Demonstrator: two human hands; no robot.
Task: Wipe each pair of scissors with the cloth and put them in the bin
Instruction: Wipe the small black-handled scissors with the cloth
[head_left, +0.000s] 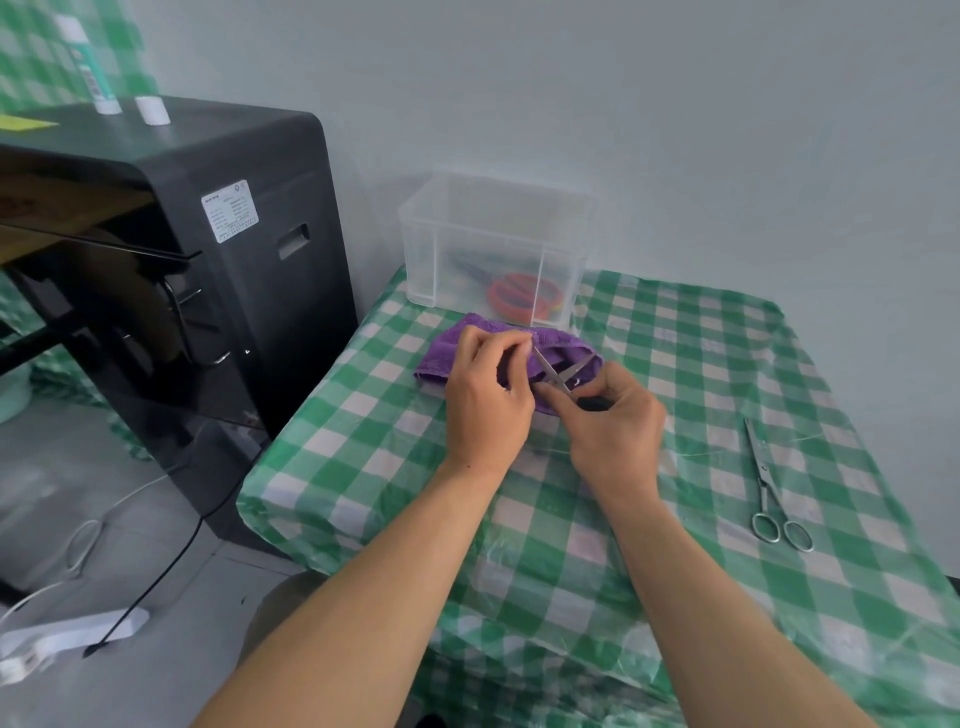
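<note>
Orange scissors (519, 299) lie in the bin (467, 244); left fingers (511, 345) and right fingers (558, 389) pinch a small pair (560, 373) over the cloth (452, 348), while steel scissors (769, 483) wait to their right.

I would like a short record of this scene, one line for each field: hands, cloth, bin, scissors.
left hand: pinches one blade tip of the small scissors, blades open
right hand: holds their black handle
cloth: purple, on the table, under both hands
bin: clear, behind the cloth, orange-handled scissors inside
waiting: metal scissors, blades together, on the table to the right
</note>
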